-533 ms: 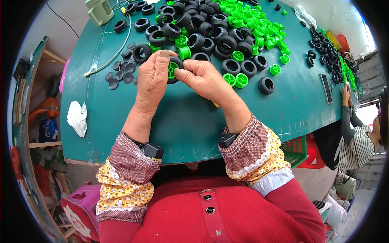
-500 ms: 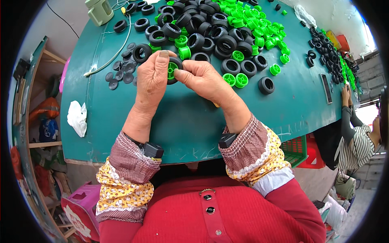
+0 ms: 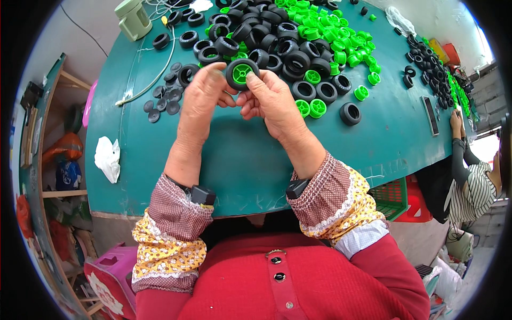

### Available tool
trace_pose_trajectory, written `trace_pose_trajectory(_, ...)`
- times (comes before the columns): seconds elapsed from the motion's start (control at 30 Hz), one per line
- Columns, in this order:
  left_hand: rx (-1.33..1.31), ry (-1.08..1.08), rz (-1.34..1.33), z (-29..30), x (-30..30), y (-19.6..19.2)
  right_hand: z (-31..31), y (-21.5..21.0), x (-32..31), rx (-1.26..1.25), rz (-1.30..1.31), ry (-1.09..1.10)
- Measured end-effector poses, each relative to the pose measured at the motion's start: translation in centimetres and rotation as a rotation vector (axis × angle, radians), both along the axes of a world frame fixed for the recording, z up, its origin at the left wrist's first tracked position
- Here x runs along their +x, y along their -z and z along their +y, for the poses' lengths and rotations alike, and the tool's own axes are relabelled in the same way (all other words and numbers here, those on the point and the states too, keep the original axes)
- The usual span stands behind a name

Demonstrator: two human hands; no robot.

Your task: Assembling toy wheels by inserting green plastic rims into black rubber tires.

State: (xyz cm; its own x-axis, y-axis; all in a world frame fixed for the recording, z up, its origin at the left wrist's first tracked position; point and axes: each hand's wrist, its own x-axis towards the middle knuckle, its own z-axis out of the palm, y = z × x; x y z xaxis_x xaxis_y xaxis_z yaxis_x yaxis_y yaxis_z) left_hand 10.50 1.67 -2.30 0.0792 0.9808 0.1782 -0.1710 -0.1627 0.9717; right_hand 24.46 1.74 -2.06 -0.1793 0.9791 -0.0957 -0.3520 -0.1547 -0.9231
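A toy wheel, a green spoked rim seated inside a black tyre, is tilted so its face shows. My right hand grips it, thumb pressed at the rim's right side and fingers curled below. Close by the tyre's left edge is my left hand, slightly blurred, its fingers loosely bent and apart; whether a fingertip touches the tyre I cannot tell. Just beyond both hands lies a heap of black tyres, partly mixed with green rims that spread to the right.
Black discs lie left of my hands, beside a pale cable. A green jug stands at the far left, a white plastic bag nearer. At the right, a person works by more tyres.
The wheel has turned to show its face and moved slightly up and right. My left hand has loosened from it, while my right hand keeps hold.
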Motion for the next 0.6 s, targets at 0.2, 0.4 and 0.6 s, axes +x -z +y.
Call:
trace_pose_trajectory(0.2,-0.031,-0.025,0.012,-0.2,0.4,-0.2,-0.4,0.0,0.1,0.143,-0.147,-0.08)
trace_pose_trajectory(0.4,0.04,-0.054,0.139,-0.8,0.9,-0.6,-0.3,0.2,0.1,0.194,-0.222,-0.038)
trace_pose_trajectory(0.6,0.181,-0.229,0.276,-0.9,1.0,0.0,-1.1,0.0,-0.6,0.141,-0.147,-0.116)
